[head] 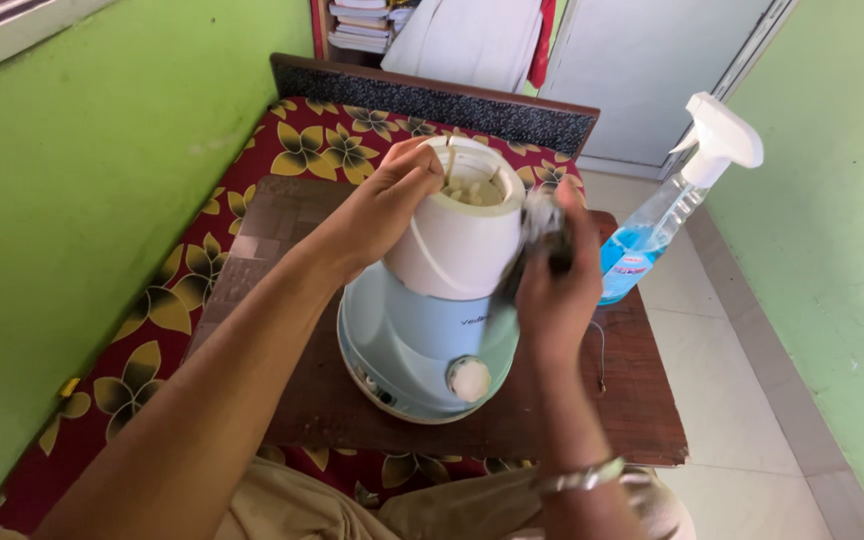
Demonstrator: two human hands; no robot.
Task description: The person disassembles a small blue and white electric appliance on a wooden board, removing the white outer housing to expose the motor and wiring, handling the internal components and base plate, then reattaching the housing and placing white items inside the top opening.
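Wiping looks midway: left hand [392, 205] fingers grip the white jar [457, 235] rim on the blue mixer base [407, 345] (mid-counter), right hand [552, 290] fingers pinch a grey cloth [542, 225] against its right side.

The left hand [387, 205] is curled, with its fingers bent over and gripping; the forearm stretches long from the lower left. The right hand [555, 275] stands upright just beside it, the fingers closed, and the wrist below carries a silver bangle [580, 479].
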